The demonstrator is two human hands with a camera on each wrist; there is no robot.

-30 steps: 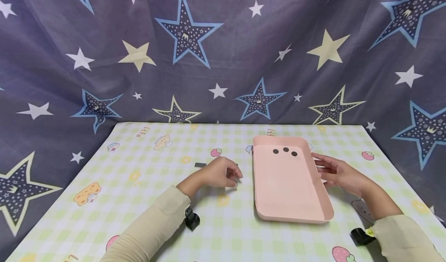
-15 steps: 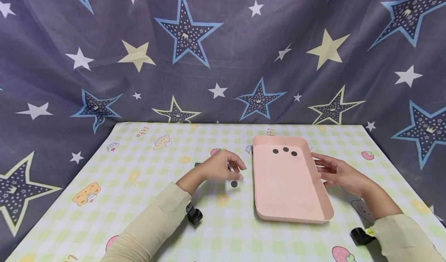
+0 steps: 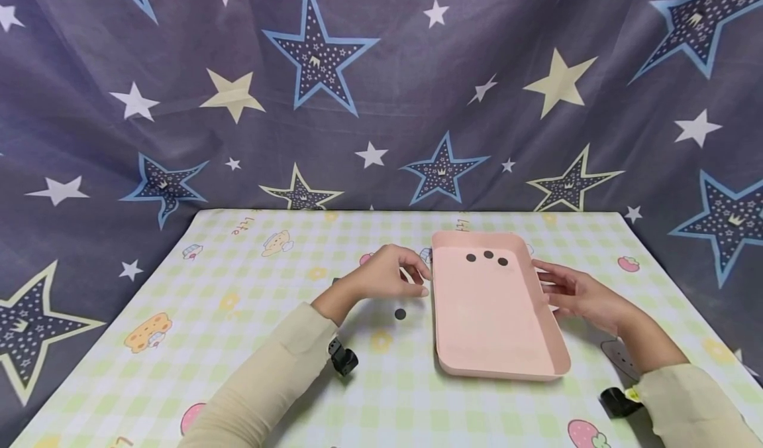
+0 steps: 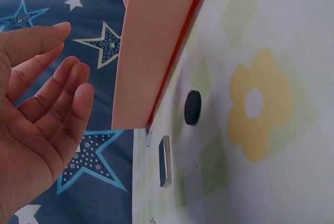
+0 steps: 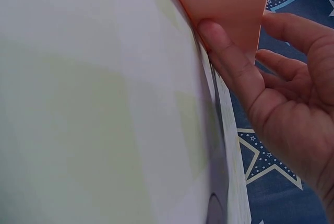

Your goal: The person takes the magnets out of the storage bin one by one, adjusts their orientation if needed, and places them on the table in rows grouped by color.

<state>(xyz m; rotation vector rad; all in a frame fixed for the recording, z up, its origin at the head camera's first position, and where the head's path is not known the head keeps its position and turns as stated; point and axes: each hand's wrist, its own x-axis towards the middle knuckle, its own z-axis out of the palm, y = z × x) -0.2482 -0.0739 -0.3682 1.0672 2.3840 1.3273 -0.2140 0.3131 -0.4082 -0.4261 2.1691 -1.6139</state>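
A pink tray [image 3: 495,315] stands on the table, with three small black discs [image 3: 489,254] near its far end. My left hand [image 3: 390,274] hovers just left of the tray, fingers loosely bent with nothing visible between them. Below that hand lies another black disc [image 3: 401,314] on the cloth. In the left wrist view a small dark bar with a shiny edge [image 4: 165,161] lies beyond the disc [image 4: 192,107]; my left wrist mostly hides it in the head view. My right hand [image 3: 581,295] rests its extended fingertips against the tray's right outer wall [image 5: 229,10].
A checked cloth [image 3: 238,355] with printed pictures covers the table. Behind it hangs a dark curtain [image 3: 381,90] patterned with stars. A black wrist camera sits at each cuff, the left one [image 3: 342,356] low over the cloth.
My left hand has risen and moved right toward the tray, uncovering the black disc on the cloth. The right hand and the tray have stayed in place.
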